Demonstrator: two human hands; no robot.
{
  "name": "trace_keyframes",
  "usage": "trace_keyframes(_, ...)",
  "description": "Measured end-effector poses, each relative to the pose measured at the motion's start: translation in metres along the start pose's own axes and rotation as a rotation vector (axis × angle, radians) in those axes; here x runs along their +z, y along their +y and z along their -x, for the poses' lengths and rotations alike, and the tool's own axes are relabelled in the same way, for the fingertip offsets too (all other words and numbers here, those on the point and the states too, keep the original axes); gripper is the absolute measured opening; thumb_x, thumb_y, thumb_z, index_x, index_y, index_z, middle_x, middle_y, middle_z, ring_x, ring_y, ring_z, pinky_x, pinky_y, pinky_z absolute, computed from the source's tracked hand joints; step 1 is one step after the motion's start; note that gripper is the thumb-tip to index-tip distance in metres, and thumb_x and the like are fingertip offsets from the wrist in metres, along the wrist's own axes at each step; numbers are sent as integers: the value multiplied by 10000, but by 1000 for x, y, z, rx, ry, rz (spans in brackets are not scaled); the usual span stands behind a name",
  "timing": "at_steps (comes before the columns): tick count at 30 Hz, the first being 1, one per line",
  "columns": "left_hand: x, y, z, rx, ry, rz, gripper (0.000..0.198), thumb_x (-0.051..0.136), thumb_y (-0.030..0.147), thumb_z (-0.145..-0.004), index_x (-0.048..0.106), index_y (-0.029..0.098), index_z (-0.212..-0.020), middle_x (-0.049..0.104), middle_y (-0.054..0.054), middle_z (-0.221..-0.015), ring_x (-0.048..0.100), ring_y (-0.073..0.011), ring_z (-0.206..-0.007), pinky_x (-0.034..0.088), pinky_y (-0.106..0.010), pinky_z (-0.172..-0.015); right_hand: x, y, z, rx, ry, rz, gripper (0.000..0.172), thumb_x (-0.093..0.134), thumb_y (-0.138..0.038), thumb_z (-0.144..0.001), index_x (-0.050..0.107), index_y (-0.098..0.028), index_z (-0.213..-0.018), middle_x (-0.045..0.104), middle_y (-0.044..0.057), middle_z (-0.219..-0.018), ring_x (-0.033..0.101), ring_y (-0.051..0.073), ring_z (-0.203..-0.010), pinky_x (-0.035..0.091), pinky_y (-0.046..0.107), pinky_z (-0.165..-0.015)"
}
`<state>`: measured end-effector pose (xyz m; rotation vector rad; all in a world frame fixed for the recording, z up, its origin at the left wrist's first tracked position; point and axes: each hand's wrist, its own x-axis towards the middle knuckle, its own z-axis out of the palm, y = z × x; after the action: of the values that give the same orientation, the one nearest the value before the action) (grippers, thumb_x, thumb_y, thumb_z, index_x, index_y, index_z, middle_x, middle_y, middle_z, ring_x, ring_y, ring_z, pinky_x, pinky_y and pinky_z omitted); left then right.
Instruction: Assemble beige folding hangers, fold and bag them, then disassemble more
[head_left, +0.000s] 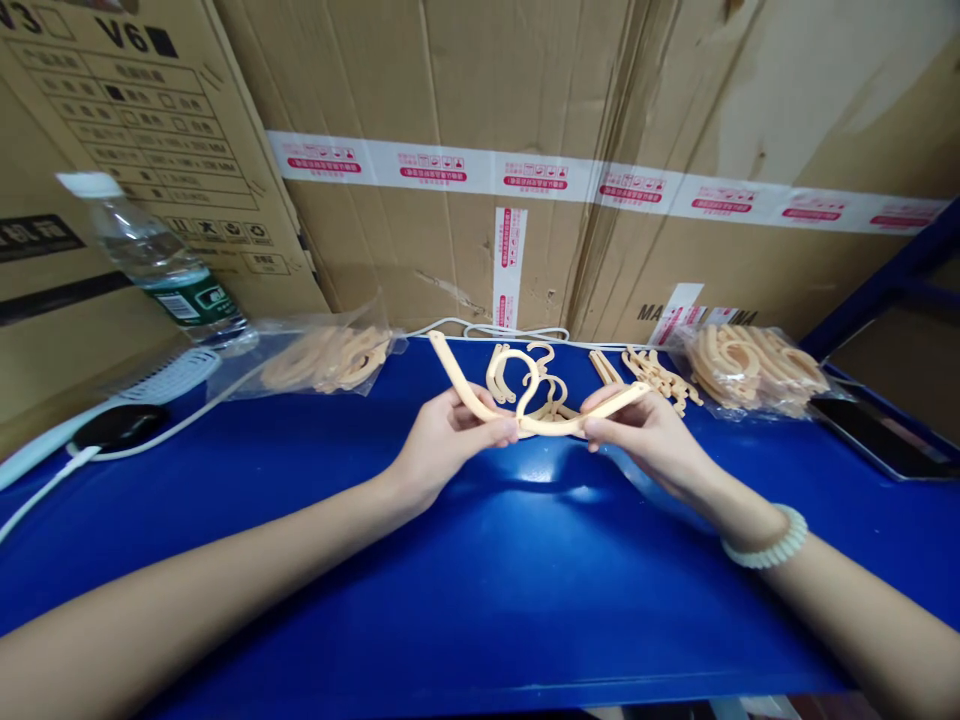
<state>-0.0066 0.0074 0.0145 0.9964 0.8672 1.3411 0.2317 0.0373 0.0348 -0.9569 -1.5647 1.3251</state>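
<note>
Between both hands a beige plastic folding clothes hanger (pixel 559 427) is held above the blue table, its hook curving upward and its two arms angled up and outward. My left hand (pixel 450 440) grips the left arm near the centre, thumb in front. My right hand (pixel 645 435) pinches the right arm, thumb below and fingers behind. Just behind the held hanger lie loose hook pieces (pixel 499 375) and other hangers (pixel 551 390), partly hidden by it. Farther right are some straight hanger arms (pixel 602 367) and a pile of small beige connector pieces (pixel 660 378).
Plastic bags of beige parts lie at the back left (pixel 330 355) and back right (pixel 750 365). A water bottle (pixel 169 265), a pale hairbrush (pixel 165 378) and a black round device (pixel 120 428) are left. A phone (pixel 885 435) lies right. Cardboard boxes (pixel 450 80) stand behind the blue table (pixel 480 600).
</note>
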Motion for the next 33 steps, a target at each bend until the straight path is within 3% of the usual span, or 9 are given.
trace_keyframes(5,-15,16,-18,-28,61,125,206,832,115,-724,657,112,-833,769,-76,-872,721,-113,-714,604,-187,-728,-35,-7,-16,-67,66,31,310,916,-354,-638,724,-206,-830,715,7,-688,647,132,-604,529,240,-551)
trace_keyframes(9,-34,24,-36,-45,95,98,137,774,77,-756,697,112,-862,759,-68,-888,718,-106,-753,595,-172,-737,-56,-17,-22,-151,67,282,299,907,-409,-646,760,-205,-808,724,35,-761,665,174,-699,542,295,-641)
trace_keyframes(12,-50,29,-45,-28,-40,-87,290,856,121,-685,699,130,-929,756,-58,-852,723,-135,-753,604,-218,-743,-66,-24,-22,-249,-40,590,288,864,-470,-696,801,-218,-820,722,62,-850,660,217,-816,538,358,-775)
trace_keyframes(15,-64,32,-51,65,-196,-393,328,907,251,-644,707,136,-877,757,-70,-812,720,-176,-714,601,-267,-681,-74,-28,-22,-295,-159,804,316,799,-527,-758,822,-229,-860,721,77,-869,649,235,-835,520,384,-809)
trace_keyframes(19,-71,36,-52,205,-369,-716,289,859,398,-708,734,150,-788,762,-85,-829,722,-210,-752,586,-302,-694,-82,-35,-18,-220,-299,879,345,749,-540,-806,808,-207,-876,747,84,-889,664,236,-826,509,374,-806)
trace_keyframes(24,-65,33,-49,541,-556,-975,211,795,339,-785,688,175,-707,751,-77,-904,685,-211,-870,530,-320,-787,-85,-39,-15,-118,-338,985,320,770,-522,-766,748,-203,-776,734,56,-811,648,218,-749,487,340,-734)
trace_keyframes(27,-62,25,-46,695,-629,-1057,216,769,304,-817,642,177,-698,734,-80,-944,645,-223,-945,498,-353,-854,-85,-34,-17,-116,-385,1061,306,767,-514,-753,738,-211,-722,720,50,-787,642,225,-784,481,347,-771)
trace_keyframes(33,-59,12,-41,788,-661,-1119,171,684,247,-873,609,175,-738,699,-108,-1076,598,-246,-1048,474,-389,-913,-89,-24,-22,-73,-448,1134,304,743,-516,-765,775,-216,-721,705,54,-760,627,216,-761,467,328,-717)
